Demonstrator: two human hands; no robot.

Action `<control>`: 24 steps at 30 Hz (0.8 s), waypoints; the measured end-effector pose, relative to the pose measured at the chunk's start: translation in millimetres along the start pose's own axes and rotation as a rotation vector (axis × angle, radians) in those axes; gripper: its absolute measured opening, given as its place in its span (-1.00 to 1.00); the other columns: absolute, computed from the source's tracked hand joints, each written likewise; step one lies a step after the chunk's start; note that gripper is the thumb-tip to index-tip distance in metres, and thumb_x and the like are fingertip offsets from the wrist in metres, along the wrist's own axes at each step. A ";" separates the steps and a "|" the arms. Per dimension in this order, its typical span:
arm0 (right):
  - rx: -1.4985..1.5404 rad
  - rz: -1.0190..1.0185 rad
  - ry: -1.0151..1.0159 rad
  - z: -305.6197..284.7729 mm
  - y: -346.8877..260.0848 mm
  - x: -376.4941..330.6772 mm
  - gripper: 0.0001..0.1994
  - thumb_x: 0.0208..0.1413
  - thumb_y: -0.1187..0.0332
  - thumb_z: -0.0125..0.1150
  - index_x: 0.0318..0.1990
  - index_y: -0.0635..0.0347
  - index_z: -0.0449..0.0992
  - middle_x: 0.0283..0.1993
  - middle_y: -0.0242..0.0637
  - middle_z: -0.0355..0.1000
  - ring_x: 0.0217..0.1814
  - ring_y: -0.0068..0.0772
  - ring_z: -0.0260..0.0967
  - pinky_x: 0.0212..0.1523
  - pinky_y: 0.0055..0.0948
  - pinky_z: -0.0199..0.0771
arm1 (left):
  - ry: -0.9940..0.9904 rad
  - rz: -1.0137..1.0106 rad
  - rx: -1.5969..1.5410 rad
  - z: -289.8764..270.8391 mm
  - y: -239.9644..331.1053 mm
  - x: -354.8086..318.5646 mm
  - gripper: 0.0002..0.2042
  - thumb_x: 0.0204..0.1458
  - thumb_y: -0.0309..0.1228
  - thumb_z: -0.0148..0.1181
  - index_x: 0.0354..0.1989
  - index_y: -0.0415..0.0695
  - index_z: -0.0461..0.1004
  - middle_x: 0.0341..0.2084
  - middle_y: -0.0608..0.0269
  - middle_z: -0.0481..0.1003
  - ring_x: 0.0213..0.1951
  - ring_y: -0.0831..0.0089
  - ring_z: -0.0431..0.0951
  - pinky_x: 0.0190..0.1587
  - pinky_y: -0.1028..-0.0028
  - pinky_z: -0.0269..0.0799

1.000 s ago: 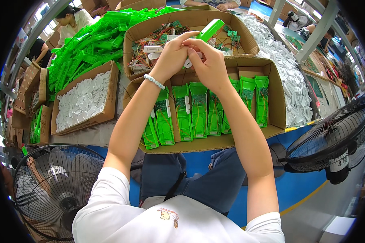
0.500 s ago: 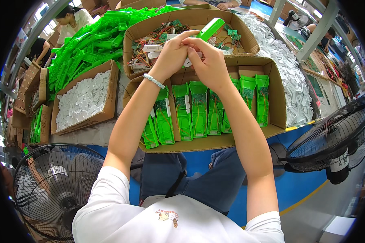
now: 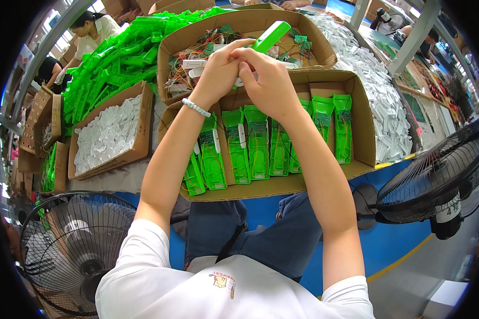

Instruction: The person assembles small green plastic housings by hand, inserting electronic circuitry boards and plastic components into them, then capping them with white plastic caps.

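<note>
- Left hand point(image 3: 221, 72) and right hand point(image 3: 269, 80): pressed together, fingers curled tight on a bright green plastic casing point(image 3: 271, 36) that juts toward 1 o'clock. It sat the same way a second ago, so the work is fine fingertip fitting.
- At 6 o'clock of the hands: a shallow cardboard tray point(image 3: 363, 133) of finished green units in a row.
- At 12 o'clock: a brown cardboard box of wired circuit boards point(image 3: 197, 48).
- At 9 o'clock: a cardboard box of small white plastic parts point(image 3: 109, 133).
</note>
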State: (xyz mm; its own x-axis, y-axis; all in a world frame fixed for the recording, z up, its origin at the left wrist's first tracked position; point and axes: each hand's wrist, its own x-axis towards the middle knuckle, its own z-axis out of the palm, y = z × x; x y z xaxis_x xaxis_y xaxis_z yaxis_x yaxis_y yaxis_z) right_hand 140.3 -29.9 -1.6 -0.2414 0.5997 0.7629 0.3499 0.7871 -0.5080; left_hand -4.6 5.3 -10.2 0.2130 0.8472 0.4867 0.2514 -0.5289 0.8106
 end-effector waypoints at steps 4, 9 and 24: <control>-0.008 -0.022 0.007 1.4 -0.3 -1.5 -0.78 0.11 0.42 -0.01 -0.12 0.22 0.46 -0.28 -0.01 0.49 -0.27 0.03 0.44 -0.18 -0.14 0.42 | -0.010 0.035 0.036 -1.2 0.1 0.0 -0.65 0.18 -0.63 -0.11 0.12 -0.22 0.42 -0.30 0.31 0.52 -0.26 0.66 0.46 -0.20 0.66 0.41; -0.023 -0.040 0.022 -3.3 -3.9 -3.7 -0.80 0.12 0.43 -0.01 -0.12 0.20 0.46 -0.33 -0.03 0.48 -0.31 0.00 0.45 -0.23 -0.17 0.43 | -0.036 0.028 0.047 -0.4 11.3 -3.5 -0.66 0.19 -0.62 -0.12 0.12 -0.22 0.42 -0.27 0.29 0.53 -0.22 0.63 0.47 -0.13 0.62 0.41; -0.007 -0.122 0.126 5.8 8.5 -2.0 -0.82 0.09 0.44 0.03 -0.16 0.20 0.48 -0.33 -0.05 0.49 -0.35 -0.01 0.44 -0.27 -0.17 0.42 | 0.017 0.053 0.049 0.7 4.3 0.9 -0.64 0.05 -0.64 -0.05 0.05 -0.26 0.46 -0.27 0.09 0.57 -0.23 0.49 0.56 -0.15 0.51 0.48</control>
State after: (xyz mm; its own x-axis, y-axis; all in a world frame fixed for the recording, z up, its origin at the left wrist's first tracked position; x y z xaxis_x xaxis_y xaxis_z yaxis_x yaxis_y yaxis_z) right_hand 138.5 -23.6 -9.8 -0.1673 0.4763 0.8632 0.3308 0.8519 -0.4059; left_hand -2.7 3.7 -6.5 0.2112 0.8185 0.5343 0.2861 -0.5744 0.7669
